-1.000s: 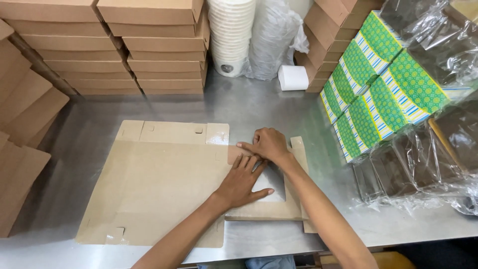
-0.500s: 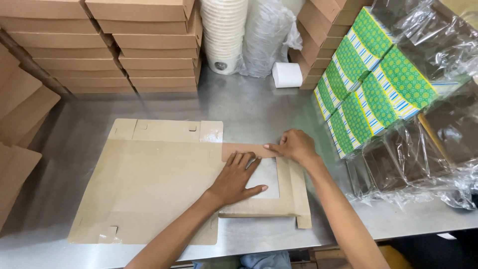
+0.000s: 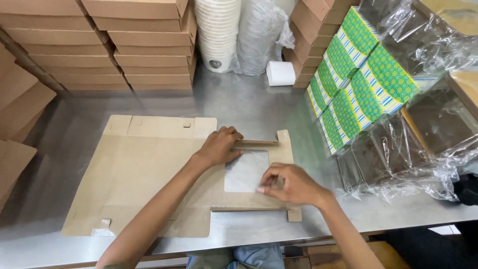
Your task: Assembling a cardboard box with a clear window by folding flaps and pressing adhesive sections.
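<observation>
While flat cardboard box blank [image 3: 134, 174] lies on steel worktop [image 3: 249, 104], left hand [image 3: 219, 145] presses spread fingers on window frame. Right hand [image 3: 291, 184] pinches clear window film [image 3: 245, 172] edge, seemingly. Folded boxes [image 3: 144, 50] stacked behind; green cartons [image 3: 358, 89] right. Front worktop edge close.

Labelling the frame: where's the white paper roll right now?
Head view, upper centre-right: the white paper roll lies on the steel table, between the bagged cup stack and the kraft box pile, beyond both hands.
</observation>
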